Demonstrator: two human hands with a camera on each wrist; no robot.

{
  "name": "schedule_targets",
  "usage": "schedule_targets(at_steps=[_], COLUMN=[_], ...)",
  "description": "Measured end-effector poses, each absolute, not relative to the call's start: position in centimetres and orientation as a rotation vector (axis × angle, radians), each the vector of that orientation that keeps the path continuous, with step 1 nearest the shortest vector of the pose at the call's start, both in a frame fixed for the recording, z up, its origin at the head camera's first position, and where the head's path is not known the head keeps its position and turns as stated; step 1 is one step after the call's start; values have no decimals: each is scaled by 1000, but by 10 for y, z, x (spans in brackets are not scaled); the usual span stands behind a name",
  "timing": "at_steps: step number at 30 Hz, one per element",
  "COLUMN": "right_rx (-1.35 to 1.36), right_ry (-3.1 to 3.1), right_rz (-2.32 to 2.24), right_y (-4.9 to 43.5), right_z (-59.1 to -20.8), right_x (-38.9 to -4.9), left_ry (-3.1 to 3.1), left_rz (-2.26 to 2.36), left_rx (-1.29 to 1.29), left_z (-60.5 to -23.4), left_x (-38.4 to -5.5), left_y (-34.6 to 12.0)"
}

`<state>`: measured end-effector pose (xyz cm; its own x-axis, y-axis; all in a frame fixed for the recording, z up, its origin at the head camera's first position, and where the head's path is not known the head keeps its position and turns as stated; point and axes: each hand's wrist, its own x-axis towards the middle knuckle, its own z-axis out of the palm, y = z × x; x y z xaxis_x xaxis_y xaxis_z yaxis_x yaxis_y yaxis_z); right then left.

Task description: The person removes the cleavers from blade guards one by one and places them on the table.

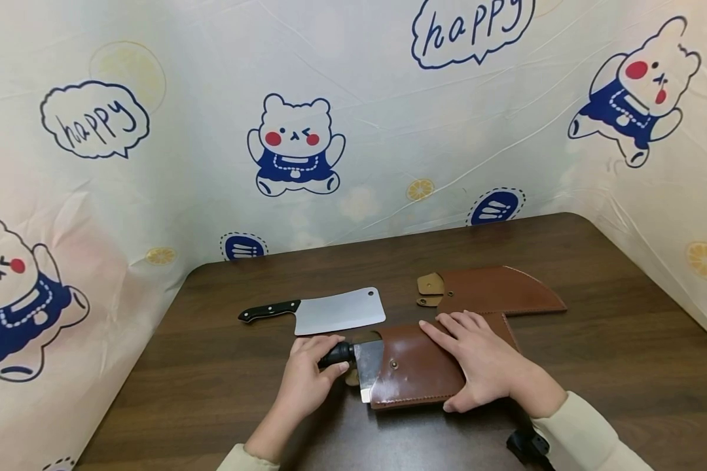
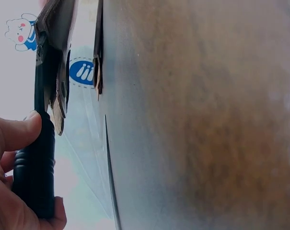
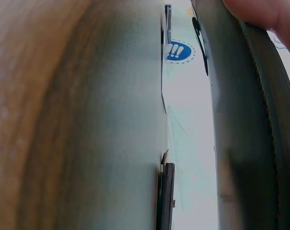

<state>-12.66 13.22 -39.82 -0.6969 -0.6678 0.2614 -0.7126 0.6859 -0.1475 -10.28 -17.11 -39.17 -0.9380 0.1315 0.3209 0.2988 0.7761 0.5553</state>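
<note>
My left hand [image 1: 306,376] grips the round black handle [image 2: 35,167] of a broad-bladed knife, its thumb along the handle near the blade. Most of the blade is hidden in a shiny brown leather sheath [image 1: 415,376]; a strip of bare grey blade [image 1: 370,363] shows at the sheath's mouth. With fingers over the far edge and thumb at the near edge, my right hand [image 1: 486,360] holds the sheath's right part. In the right wrist view the sheath's stitched edge [image 3: 264,91] stands above the tabletop. A brass snap [image 1: 394,364] sits close to the mouth.
Behind the hands, a cleaver [image 1: 342,312] with a black riveted handle lies flat on the dark wooden table [image 1: 212,392]. Another brown leather sheath [image 1: 501,290] lies at the back right. A small black object [image 1: 527,446] is by my right sleeve. A printed cloth [image 1: 365,131] hangs behind.
</note>
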Motion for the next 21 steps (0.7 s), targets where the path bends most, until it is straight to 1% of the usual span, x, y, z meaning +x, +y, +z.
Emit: schedule_targets(at_steps=[21], right_rx=[1123], right_ry=[-2686], right_rz=[374], right_y=[137], right_z=[-401], right_x=[-125], left_ry=[-2708], left_rz=[-938], left_rx=[-300], left_z=[-392], left_x=[-98], left_y=[-181])
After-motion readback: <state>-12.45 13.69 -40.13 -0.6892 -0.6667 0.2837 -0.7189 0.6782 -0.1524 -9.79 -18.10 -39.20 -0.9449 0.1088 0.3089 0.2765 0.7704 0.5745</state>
